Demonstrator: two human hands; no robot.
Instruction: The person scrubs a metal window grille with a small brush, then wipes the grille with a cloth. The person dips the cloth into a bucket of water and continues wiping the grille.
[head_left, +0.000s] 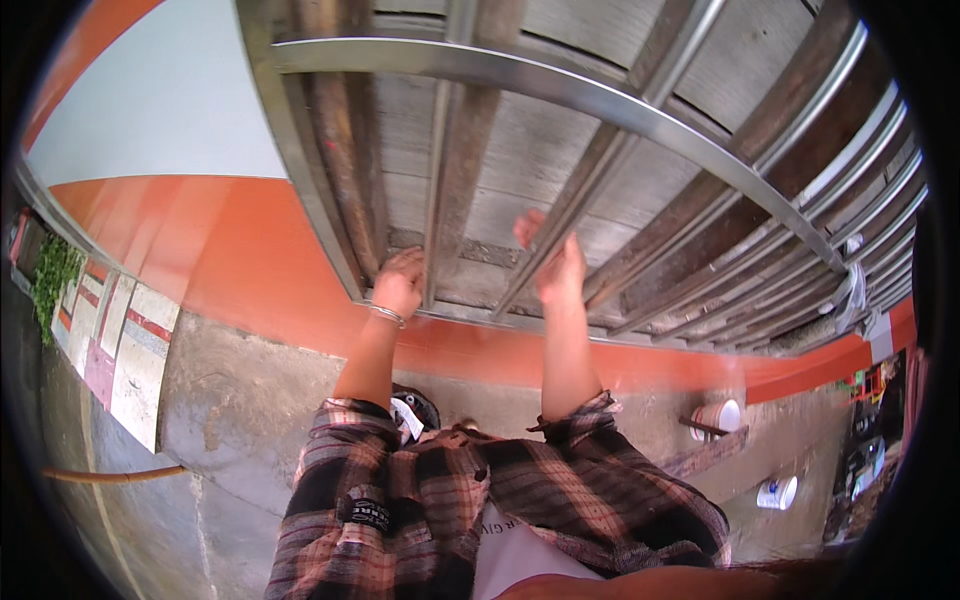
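Note:
Before me is a window grille of metal bars (441, 150), crossed by a flat metal rail (480, 58). Grey wooden boards (517, 150) lie behind it. My left hand (400, 280), with a bangle (388, 315) at the wrist, is at the grille's lower left, its fingers curled close beside a bar. What those fingers hold is hidden. My right hand (561, 268) is partly around a slanting bar (574, 196): fingertips show on one side, the palm on the other. Blur hides how firmly it grips. Dark grit (491, 251) lies along the sill behind the bars.
An orange wall (247, 255) runs beneath and left of the grille. A clear plastic bag (851, 298) hangs at the far right bars. Buckets (718, 417) (777, 493) and a plank (709, 454) are at the lower right. Pale panels (139, 352) lean at left near a curved stick (112, 475).

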